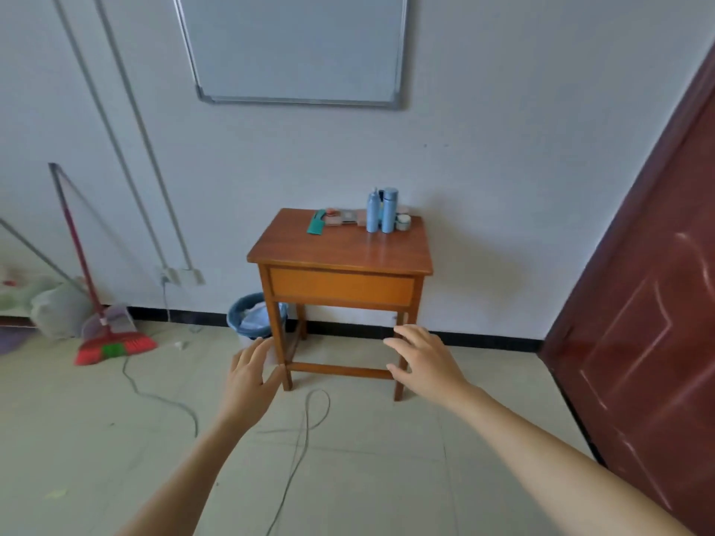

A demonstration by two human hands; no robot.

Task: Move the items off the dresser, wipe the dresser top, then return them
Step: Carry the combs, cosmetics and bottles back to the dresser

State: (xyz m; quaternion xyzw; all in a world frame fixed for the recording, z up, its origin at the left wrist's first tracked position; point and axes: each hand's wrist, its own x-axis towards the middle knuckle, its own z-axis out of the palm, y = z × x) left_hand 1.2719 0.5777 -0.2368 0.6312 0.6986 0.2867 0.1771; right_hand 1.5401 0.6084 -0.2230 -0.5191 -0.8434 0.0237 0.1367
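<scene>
A small wooden dresser (329, 249) stands against the white wall ahead of me. At the back of its top lie a green comb (316, 223), a flat pink makeup palette (344, 217), two tall blue bottles (381, 210) and a small round jar (403, 222). My left hand (249, 375) and my right hand (423, 359) are stretched out in front of me, low and short of the dresser, fingers spread and holding nothing.
A blue bin (251, 315) sits left of the dresser's legs. A red broom with dustpan (110, 334) leans at the left wall. Grey cables (305, 419) loop across the tiled floor. A dark red door (654, 323) stands open at the right. A whiteboard (298, 48) hangs above.
</scene>
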